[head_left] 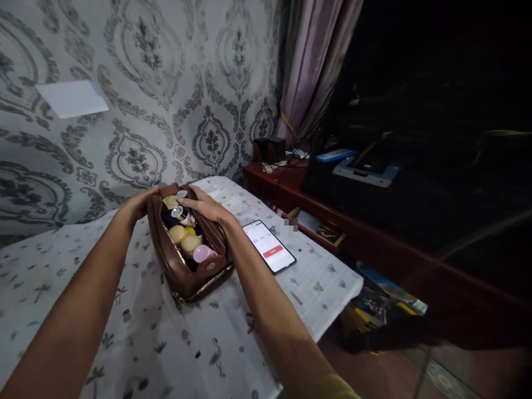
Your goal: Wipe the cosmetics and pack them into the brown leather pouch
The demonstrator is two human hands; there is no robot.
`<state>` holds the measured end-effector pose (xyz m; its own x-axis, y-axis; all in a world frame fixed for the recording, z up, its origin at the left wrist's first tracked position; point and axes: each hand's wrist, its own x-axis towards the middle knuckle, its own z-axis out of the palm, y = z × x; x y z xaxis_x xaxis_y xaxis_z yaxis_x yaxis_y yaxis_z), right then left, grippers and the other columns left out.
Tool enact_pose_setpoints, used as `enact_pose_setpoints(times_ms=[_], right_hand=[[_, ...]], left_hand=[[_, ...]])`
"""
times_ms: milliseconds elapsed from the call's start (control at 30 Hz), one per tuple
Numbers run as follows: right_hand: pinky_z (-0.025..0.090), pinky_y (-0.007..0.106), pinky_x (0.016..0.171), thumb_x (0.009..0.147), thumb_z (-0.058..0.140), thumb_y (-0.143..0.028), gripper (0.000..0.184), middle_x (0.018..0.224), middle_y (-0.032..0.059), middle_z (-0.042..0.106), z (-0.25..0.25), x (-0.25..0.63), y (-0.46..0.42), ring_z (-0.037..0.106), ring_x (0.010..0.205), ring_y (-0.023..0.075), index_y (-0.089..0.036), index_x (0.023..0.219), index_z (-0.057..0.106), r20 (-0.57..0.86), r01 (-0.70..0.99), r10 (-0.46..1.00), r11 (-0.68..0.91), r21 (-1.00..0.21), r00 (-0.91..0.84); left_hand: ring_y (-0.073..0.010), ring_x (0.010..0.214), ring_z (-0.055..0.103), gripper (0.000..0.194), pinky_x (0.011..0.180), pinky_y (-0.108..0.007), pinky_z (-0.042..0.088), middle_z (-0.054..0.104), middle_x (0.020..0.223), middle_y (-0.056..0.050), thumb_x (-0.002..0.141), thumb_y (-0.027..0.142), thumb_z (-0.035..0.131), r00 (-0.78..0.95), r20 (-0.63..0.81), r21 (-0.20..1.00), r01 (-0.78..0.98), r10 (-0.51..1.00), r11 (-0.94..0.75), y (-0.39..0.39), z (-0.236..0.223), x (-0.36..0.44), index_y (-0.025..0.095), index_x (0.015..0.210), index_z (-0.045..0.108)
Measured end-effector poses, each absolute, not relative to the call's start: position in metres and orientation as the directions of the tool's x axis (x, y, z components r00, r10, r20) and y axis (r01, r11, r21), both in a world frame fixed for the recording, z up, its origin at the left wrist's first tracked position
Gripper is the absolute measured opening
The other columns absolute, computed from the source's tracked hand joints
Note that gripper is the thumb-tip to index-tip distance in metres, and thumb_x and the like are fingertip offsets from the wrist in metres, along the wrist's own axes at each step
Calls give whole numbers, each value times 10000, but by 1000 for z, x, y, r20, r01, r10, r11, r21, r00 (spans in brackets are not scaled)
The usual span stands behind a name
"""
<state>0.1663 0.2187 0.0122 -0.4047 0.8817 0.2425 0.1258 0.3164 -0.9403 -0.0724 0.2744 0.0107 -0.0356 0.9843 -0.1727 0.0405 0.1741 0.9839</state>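
Note:
An unzipped brown leather toiletry bag (166, 263) rests on the patterned cloth, its opening facing up. Inside are round cream-coloured lids (190, 245), a pink round cap (204, 254), and shiny clear-topped containers (178, 213). My left hand (143, 203) grips the bag's far left side, its fingertips partly hidden behind the leather. Across the far right rim lies my right hand (205, 206), thumb over the opening near the clear tops and other fingers along the outer side. Beside my right forearm lies a phone (272, 247) with a running timer on its screen.
White cloth with palm and flamingo prints (166, 354) covers the surface. To the right stands a dark red desk (286, 183) with an open drawer (316, 224), small dark speakers (269, 149) and cables. A large black screen (436, 100) rises above it. Patterned wallpaper (166, 83) is behind.

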Motion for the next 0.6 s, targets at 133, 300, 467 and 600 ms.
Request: enact_pose_setpoints(times_ms=[133, 300, 467, 600], right_hand=[[220, 421, 1262, 863, 685, -495, 809, 1575, 92, 456, 10, 166, 220, 406, 1461, 267, -176, 1543, 382, 240, 133, 880, 318, -939, -410], [201, 406, 1268, 862, 668, -503, 878, 1625, 119, 374, 13, 168, 215, 350, 1498, 276, -125, 1575, 321, 221, 141, 882, 302, -943, -415], [214, 413, 1263, 835, 703, -506, 885, 1608, 148, 395, 10, 169, 217, 362, 1491, 303, -98, 1549, 374, 245, 103, 883, 309, -945, -401], [212, 433, 1262, 832, 709, -493, 827, 1597, 99, 427, 5, 168, 223, 376, 1483, 289, -173, 1533, 411, 263, 60, 875, 313, -948, -407]], left_hand=[[-175, 459, 614, 210, 504, -283, 556, 682, 565, -29, 924, 279, 579, -51, -284, 956, 61, 957, 287, 283, 23, -65, 105, 955, 693], [-200, 621, 669, 214, 597, -329, 586, 722, 748, -89, 959, 224, 555, -117, -298, 950, 64, 947, 306, 293, 29, -55, 61, 1005, 685], [-136, 758, 668, 321, 695, -291, 581, 694, 967, -23, 905, 286, 695, -227, -61, 996, 52, 972, 75, 293, 27, -56, 167, 1190, 610], [-133, 594, 641, 505, 614, -264, 557, 678, 750, 48, 732, 168, 769, -216, 60, 998, 32, 974, -55, 289, 26, -60, 213, 1202, 588]])
